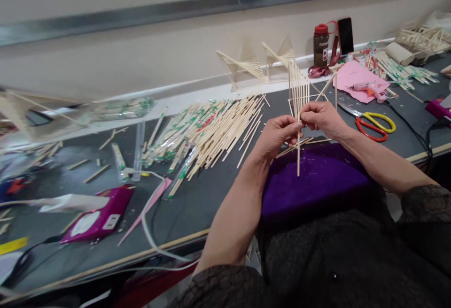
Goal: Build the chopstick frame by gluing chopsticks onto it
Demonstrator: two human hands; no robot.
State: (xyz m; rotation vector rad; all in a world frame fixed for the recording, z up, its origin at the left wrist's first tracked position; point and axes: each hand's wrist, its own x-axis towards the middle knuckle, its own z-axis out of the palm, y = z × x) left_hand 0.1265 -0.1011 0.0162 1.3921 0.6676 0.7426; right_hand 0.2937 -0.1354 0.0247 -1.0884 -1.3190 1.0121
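In front of me, my left hand (pixel 283 132) and my right hand (pixel 322 116) come together with closed fingertips around a thin wooden chopstick (pixel 298 160). Its lower end points down over a purple cloth (pixel 317 176). A stick frame (pixel 299 85) with a fan of several parallel sticks rises just beyond my fingers. My fingers hide where the chopstick and this frame meet, so I cannot tell whether they touch. To the right of my right hand lie scissors (pixel 375 122) with one red and one yellow handle.
Loose chopsticks (pixel 229 134) and wrapped ones spread left of my hands. Two finished-looking stick models (pixel 243 66) stand by the wall. A bottle (pixel 320 47), a phone (pixel 346 35) and a glue gun (pixel 369 88) on pink paper are at the back right. A magenta box (pixel 102 214) with cables sits front left.
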